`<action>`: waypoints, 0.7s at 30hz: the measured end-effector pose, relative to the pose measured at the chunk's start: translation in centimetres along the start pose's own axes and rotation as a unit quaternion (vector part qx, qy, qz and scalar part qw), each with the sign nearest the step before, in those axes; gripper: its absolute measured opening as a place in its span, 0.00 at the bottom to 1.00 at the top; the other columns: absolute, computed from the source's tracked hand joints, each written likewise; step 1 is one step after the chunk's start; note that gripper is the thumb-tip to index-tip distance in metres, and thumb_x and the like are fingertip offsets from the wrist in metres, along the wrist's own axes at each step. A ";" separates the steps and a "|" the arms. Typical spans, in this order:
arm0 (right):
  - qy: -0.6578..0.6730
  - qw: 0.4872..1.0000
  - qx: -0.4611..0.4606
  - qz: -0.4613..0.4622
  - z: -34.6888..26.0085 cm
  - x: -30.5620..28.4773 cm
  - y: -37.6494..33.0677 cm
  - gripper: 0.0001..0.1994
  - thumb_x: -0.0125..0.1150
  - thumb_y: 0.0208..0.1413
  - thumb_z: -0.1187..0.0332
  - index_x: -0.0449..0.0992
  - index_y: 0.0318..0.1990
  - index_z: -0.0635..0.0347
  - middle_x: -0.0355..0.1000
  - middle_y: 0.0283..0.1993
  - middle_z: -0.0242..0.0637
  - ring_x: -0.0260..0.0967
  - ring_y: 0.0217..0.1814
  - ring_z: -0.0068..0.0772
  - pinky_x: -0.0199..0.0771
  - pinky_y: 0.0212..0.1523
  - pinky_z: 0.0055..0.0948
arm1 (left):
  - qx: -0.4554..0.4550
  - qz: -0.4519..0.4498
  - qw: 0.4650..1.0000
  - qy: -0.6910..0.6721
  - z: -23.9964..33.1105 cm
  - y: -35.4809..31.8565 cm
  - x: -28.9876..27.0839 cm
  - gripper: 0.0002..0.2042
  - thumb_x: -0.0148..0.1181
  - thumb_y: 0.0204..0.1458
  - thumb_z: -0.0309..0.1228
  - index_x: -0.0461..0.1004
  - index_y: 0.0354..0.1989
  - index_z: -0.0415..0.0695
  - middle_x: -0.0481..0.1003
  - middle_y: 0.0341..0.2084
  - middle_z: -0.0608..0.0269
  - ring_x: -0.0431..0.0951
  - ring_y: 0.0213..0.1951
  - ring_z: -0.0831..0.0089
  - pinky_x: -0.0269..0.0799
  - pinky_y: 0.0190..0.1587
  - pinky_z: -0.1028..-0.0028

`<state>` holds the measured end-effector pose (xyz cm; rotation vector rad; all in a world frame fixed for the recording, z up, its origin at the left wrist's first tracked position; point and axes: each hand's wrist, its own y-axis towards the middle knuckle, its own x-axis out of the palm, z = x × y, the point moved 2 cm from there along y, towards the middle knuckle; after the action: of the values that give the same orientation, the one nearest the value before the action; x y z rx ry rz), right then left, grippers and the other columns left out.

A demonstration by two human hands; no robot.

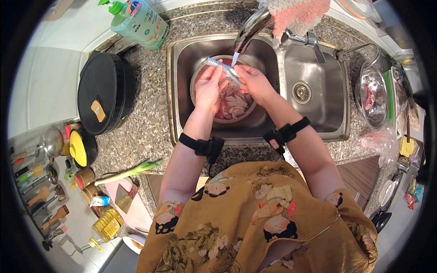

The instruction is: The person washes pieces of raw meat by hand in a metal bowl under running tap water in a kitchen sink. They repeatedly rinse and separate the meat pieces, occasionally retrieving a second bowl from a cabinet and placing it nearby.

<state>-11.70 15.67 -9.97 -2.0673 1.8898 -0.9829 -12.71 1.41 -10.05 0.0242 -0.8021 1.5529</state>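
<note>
Over the left basin of the sink (182, 120), my left hand (209, 91) pinches one end of a slim, ridged blue-white object (227, 70). My right hand (257, 84) has its fingers closed on the other end, so it slants between both hands. Its exact kind is unclear. Just above it, the chrome tap (251, 31) shows a pale stream at its mouth. Beneath my hands sits a round metal bowl (227, 121) of reddish water, with several pale pink pieces of raw meat (237, 105). My hands and forearms cover parts of the bowl.
Right of the basins stands a clear bowl (383, 113) with red meat inside. A black lidded pan (107, 86) and green soap bottle (143, 27) are at left. Spring onions (136, 170) lie near a pink board (132, 204). A cloth (296, 16) hangs by the tap.
</note>
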 end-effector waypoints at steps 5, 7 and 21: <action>-0.294 0.930 -0.219 0.037 -0.6 -0.3 1.0 0.15 0.48 0.63 0.59 0.71 0.48 0.59 0.65 0.30 0.25 0.58 0.25 0.14 0.61 0.27 0.16 | 0.030 -0.008 0.993 0.113 -0.2 -0.1 0.4 0.04 0.59 0.54 0.29 0.73 0.36 0.46 0.74 0.29 0.73 0.72 0.29 0.84 0.65 0.31 0.83; -0.343 0.906 -0.247 0.025 -0.2 -0.2 0.9 0.16 0.48 0.62 0.60 0.69 0.50 0.61 0.67 0.35 0.31 0.62 0.29 0.19 0.64 0.31 0.19 | 0.051 -0.005 0.988 0.148 -0.5 0.1 0.4 0.04 0.59 0.53 0.28 0.73 0.35 0.45 0.74 0.29 0.72 0.72 0.29 0.84 0.65 0.31 0.84; -0.106 0.991 -0.055 -0.065 -0.7 0.7 -1.3 0.14 0.45 0.63 0.62 0.68 0.49 0.59 0.71 0.34 0.32 0.64 0.24 0.20 0.65 0.24 0.21 | 0.106 -0.026 0.984 0.143 0.8 0.1 1.5 0.11 0.56 0.56 0.27 0.71 0.45 0.38 0.72 0.26 0.71 0.68 0.22 0.85 0.64 0.25 0.84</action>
<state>-11.08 15.47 -8.49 -2.2802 1.7568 -0.6664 -13.41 2.32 -8.75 -0.0231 -0.4050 1.5435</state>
